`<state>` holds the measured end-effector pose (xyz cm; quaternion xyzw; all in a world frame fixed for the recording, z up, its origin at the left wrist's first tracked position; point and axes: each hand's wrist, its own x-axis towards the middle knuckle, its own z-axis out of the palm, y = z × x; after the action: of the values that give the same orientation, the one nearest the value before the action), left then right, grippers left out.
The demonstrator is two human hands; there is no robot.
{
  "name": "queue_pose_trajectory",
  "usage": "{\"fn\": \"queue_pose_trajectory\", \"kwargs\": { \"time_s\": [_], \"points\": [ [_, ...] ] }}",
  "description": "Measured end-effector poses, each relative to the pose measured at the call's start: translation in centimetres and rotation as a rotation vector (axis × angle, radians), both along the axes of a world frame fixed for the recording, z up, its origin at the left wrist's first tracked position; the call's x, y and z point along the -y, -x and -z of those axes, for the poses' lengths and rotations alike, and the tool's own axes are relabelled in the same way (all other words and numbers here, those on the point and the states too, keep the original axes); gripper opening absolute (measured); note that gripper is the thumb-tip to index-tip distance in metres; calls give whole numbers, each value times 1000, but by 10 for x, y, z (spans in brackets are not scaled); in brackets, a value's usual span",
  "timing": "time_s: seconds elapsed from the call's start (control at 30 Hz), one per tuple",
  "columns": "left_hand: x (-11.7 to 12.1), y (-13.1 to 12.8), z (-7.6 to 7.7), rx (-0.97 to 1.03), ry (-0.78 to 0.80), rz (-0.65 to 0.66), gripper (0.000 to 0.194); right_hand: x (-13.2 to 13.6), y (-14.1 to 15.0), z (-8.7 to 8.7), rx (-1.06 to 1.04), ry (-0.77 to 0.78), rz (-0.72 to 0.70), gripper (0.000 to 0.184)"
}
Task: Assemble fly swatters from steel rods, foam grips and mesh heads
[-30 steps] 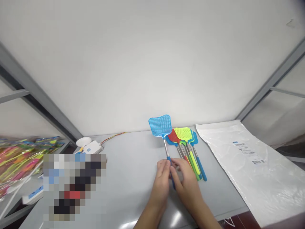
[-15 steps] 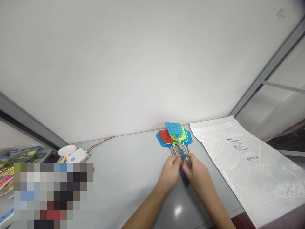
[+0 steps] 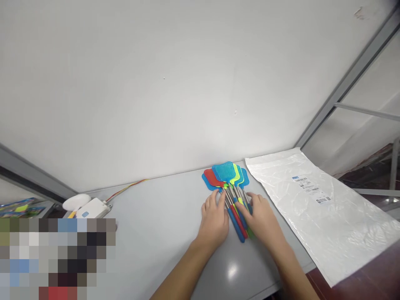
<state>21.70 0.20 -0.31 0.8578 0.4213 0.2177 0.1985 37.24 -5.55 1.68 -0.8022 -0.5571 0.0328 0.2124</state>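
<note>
A fanned bundle of fly swatters lies on the grey table, with blue, red and yellow-green mesh heads pointing to the wall. Uppermost is a blue fly swatter (image 3: 224, 171); a red fly swatter (image 3: 211, 178) shows at its left. Metal shafts lead down to blue, red and green handles. My left hand (image 3: 214, 218) is open at the bundle's left side, its fingers spread along the shafts. At the right side, my right hand (image 3: 261, 218) is also open, thumb across the handles and fingers apart; some of its fingertips are hidden.
A large white plastic mailing bag (image 3: 312, 208) with a printed label lies to the right. A white device (image 3: 93, 208) with thin wires sits at the left, near a white oval object (image 3: 76, 202). The wall (image 3: 175, 125) rises behind the grey table (image 3: 156, 233).
The top blue swatter has dropped from between my fingers onto the bundle. My hands have moved apart, one to each side, with the fingers opening. The view has shifted slightly.
</note>
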Motion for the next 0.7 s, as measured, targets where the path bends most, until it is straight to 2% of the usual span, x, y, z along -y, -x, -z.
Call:
{"fn": "queue_pose_trajectory", "kwargs": {
  "time_s": [0.07, 0.17, 0.3, 0.37, 0.5, 0.6, 0.7],
  "points": [
    [0, 1, 1, -80, -45, -22, 55, -9, -4, 0, 6, 97, 34, 69],
    [-4, 4, 0, -169, -90, -56, 56, -22, 3, 3, 54, 198, 12, 73],
    [-14, 15, -5, -243, -162, -26, 67, -31, 25, 8, 136, 183, -5, 65],
    [-19, 25, -10, -271, -205, -9, 76, -32, 35, 9, 146, 167, -66, 60],
    [-22, 58, -21, -318, -305, -33, 94, -33, 53, 9, 151, 144, -301, 62],
    [-16, 89, -28, -358, -366, -59, 101, -41, 68, 7, 180, 82, -616, 70],
    [-9, 120, -27, -407, -382, -106, 99, -61, 85, 3, 264, 36, -947, 76]
  ]
}}
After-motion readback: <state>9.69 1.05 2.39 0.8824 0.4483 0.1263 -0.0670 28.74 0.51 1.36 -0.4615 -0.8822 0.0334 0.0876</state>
